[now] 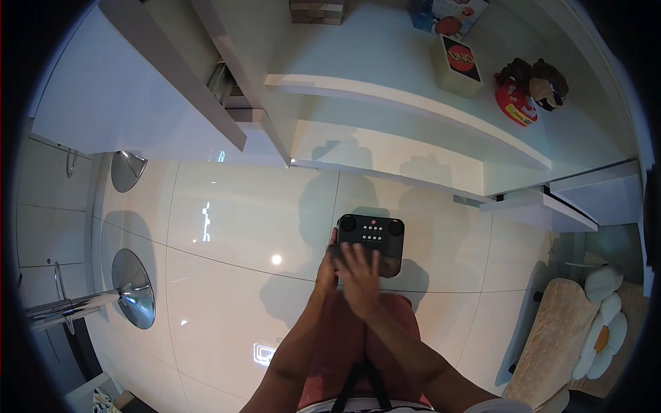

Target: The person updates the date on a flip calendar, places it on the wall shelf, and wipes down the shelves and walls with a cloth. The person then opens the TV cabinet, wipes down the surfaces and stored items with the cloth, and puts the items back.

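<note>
A black box-like device (390, 249) is held out in front of my legs, over the floor. It has two round black parts at its far corners and two rows of small light buttons between them, with a small red mark above. My left hand (327, 267) grips its left side, and part of that hand is hidden behind the device and my other hand. Over the near left part of the device lies my right hand (359, 279), fingers spread and smeared by motion. Whether the right fingers touch the surface I cannot tell.
Ahead stands a white shelf unit (413, 103) holding an UNO box (460, 65), a red and brown figurine (530, 89) and a picture box (451, 15). Chrome stool bases (134, 289) stand left. On the right is a cushioned chair (556, 337) with a flower cushion (606, 337).
</note>
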Demonstrator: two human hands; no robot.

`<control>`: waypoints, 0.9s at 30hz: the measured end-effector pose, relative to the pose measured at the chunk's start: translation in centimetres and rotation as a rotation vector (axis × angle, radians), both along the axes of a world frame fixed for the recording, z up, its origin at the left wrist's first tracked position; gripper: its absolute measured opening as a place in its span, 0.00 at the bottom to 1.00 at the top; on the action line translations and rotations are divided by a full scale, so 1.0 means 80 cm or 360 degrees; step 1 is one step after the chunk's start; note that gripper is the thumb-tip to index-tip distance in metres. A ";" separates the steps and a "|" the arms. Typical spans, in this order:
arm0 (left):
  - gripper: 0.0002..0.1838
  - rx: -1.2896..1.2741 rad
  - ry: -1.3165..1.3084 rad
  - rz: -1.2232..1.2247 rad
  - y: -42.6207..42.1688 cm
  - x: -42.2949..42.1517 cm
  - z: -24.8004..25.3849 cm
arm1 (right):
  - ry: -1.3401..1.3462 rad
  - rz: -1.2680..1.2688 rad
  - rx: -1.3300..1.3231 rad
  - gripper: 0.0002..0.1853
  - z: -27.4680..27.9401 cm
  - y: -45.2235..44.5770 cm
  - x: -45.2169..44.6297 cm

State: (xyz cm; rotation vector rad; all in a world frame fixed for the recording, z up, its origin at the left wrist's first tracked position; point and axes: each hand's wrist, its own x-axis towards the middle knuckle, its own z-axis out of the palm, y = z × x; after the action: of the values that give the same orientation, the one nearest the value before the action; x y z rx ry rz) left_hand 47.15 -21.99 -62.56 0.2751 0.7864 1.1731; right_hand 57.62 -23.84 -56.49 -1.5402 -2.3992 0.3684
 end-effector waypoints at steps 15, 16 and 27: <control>0.22 -0.0178 0.1518 0.0775 -0.012 0.046 0.013 | 0.0216 0.0019 0.0702 0.17 0.068 0.302 -0.023; 0.22 0.0111 0.2163 0.0656 0.000 0.052 0.044 | 0.0092 0.0195 0.0698 0.18 0.048 0.326 -0.012; 0.25 0.0144 0.2727 0.0339 0.033 0.060 0.067 | -0.0350 -0.0660 0.0748 0.25 -0.026 0.557 0.271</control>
State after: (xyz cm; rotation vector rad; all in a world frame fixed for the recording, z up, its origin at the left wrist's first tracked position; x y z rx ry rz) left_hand 51.98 -19.38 -57.22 1.3793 2.2591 0.9661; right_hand 79.27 20.74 -58.57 -1.8417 -2.0224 -0.4372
